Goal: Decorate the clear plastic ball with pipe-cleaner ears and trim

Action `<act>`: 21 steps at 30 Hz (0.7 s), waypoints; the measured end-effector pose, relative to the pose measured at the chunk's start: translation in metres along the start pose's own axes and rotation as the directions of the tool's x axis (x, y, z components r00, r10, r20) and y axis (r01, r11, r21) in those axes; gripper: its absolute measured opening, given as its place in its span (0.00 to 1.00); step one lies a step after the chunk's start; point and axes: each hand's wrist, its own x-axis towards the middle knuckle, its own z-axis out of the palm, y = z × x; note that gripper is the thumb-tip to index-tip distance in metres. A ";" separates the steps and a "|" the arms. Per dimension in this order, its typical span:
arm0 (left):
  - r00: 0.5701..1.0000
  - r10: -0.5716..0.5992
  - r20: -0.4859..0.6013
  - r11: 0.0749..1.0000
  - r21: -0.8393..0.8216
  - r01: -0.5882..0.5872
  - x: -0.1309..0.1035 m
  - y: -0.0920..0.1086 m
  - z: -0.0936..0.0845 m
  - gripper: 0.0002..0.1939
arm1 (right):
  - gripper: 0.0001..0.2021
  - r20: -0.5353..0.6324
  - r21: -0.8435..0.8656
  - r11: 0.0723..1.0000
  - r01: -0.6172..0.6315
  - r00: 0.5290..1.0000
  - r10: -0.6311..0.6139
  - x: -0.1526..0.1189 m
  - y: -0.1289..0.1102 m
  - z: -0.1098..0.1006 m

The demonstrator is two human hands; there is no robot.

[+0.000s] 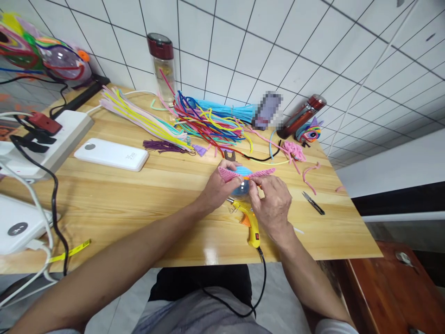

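A clear, rounded plastic craft piece [241, 188] is held up between my two hands. Light blue pipe cleaners [244, 171] cover its top, and a pink pipe-cleaner flap [262, 173] sticks out on each side. My left hand [220, 185] grips the piece from the left, thumb in front. At its front right, my right hand [273, 197] pinches an orange pipe cleaner [247, 177] against it; the fingertips partly hide the strip. Just below lies a yellow hot glue gun [255, 227], its nozzle pointing up and left under the piece.
Bundles of coloured pipe cleaners [208, 120] lie across the back. Thread snips [313, 203] rest at the right. Two bottles, a clear one [162, 65] and a red one [302, 116], stand along the wall. A power bank [111, 155] and a cabled power strip [66, 144] occupy the left.
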 end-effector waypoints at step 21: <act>1.000 -0.030 -0.008 1.000 -0.002 0.030 0.007 -0.007 -0.007 0.21 | 0.17 0.048 0.025 0.999 0.047 0.998 -0.049 -0.015 0.000 0.007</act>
